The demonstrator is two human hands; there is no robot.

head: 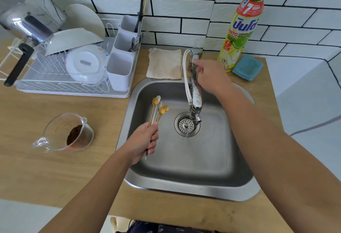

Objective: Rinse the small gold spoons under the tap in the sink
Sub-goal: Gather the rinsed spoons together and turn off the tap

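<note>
Left hand: the left hand (143,140), lower centre of the frame, has its fingers curled round the handles of a bundle of small spoons (158,110); its grip is closed on them.
Spoons: gold ones mixed with a few silver ones, bowls fanned upward and to the right, held over the left side of the sink (212,166) basin, well apart from the spout.
Right hand: the right hand (209,77), centre right of the frame, reaches to the top of the tap (195,92); its forefinger touches the lever and the other fingers are loosely bent (a grip round nothing that I can see).
Tap: chrome, with a white hose looped beside it; a thin stream of water falls from the spout onto the drain strainer (186,126).
Measuring cup: a clear glass measuring cup (64,133) lies tilted on the counter (36,159) at the left, with a dark brown clump inside.
Dish rack: the white dish rack (60,72), upper left, holds plates, a lid and a pot; its cutlery caddy (120,61) has a few utensils in the rear compartments.
Behind the sink: a folded beige cloth (165,64), a dish soap bottle (239,29) with a green cap, and a blue sponge (248,67) beside it.
</note>
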